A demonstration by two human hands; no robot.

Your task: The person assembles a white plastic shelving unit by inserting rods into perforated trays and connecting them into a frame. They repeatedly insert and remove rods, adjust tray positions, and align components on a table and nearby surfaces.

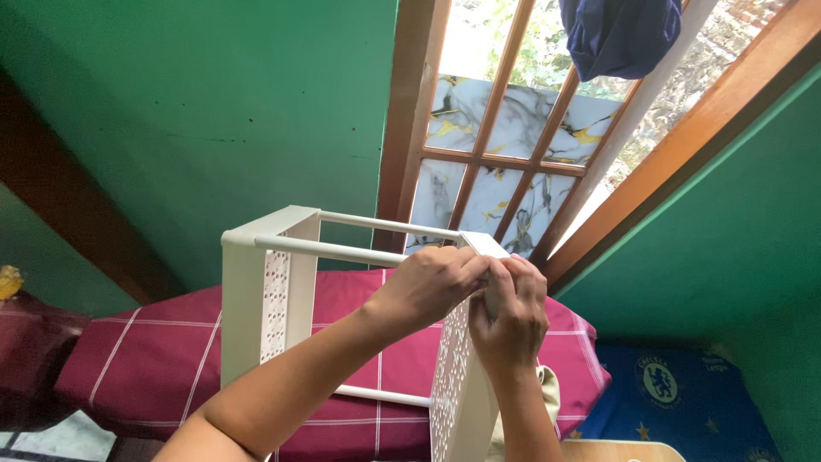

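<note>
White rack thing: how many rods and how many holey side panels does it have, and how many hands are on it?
White rods: 3 in view
Perforated white side panels: 2
Hands on the rack: 2, left hand and right hand, both at the top of the near panel
Total: 7

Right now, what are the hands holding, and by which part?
Both the left hand and the right hand grip the white plastic rack at the top corner of its perforated side panel, where a white rod meets it.
</note>
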